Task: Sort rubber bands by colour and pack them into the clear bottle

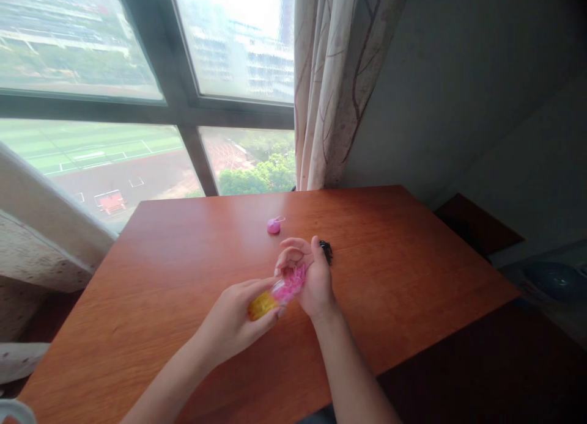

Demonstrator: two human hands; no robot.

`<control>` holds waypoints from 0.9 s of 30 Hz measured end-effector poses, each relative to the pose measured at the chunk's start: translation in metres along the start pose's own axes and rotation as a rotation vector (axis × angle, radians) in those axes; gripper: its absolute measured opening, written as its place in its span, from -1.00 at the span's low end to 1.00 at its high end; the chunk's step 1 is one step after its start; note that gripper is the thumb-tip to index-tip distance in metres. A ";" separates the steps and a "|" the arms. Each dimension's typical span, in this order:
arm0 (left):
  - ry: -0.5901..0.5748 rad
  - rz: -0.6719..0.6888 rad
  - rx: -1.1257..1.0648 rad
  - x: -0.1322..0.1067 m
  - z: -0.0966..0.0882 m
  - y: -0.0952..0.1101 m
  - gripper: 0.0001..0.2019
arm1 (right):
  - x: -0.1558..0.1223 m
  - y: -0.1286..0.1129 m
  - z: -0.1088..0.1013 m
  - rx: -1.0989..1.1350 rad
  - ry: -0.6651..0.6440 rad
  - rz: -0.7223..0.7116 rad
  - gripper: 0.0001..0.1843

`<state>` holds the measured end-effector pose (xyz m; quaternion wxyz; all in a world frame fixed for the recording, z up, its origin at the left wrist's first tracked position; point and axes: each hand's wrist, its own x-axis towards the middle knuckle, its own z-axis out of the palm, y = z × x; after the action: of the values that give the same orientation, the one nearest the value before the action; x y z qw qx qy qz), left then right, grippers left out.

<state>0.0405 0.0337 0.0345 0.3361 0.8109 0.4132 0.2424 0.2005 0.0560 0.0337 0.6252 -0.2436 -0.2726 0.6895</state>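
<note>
My left hand (238, 317) is closed around a small clear container (277, 287), tilted with its far end toward my right palm. Yellow rubber bands (262, 305) fill its near part, and pink rubber bands (296, 282) show at the far end and against the palm. My right hand (316, 283) is cupped, palm turned up, fingers curled over the pink bands. Exactly where the container's mouth ends is blurred. Beyond the hands, a pink rounded cap (274, 226) with a pale loop lies on the table. A black bunch (326, 252), partly hidden, sits behind my right thumb.
The brown wooden table (183, 247) reaches to the window (247, 161) at the back. A patterned curtain (325, 88) hangs behind its far edge. At the lower left corner, a white rounded rim (17, 412) is partly in view. A dark surface (468, 363) borders the table's near right side.
</note>
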 end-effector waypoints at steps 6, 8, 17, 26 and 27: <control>0.000 -0.017 0.004 0.000 -0.001 0.003 -0.76 | -0.003 0.001 0.004 -0.063 -0.040 0.005 -0.37; 0.033 -0.010 0.016 0.000 -0.001 0.002 -0.76 | -0.003 0.002 0.005 -0.084 -0.052 -0.003 -0.38; 0.128 -0.042 -0.033 0.000 0.004 -0.001 -0.77 | -0.005 0.009 0.010 -0.070 0.070 -0.136 -0.62; 0.174 -0.048 -0.056 0.001 0.002 -0.001 -0.74 | -0.006 0.012 0.014 0.043 0.049 -0.163 -0.48; 0.182 -0.046 -0.056 0.001 0.002 -0.001 -0.73 | -0.005 0.013 0.013 0.046 0.039 -0.162 -0.49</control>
<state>0.0415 0.0343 0.0322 0.3254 0.7660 0.4536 0.3186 0.1827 0.0491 0.0349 0.6895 -0.2199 -0.2632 0.6380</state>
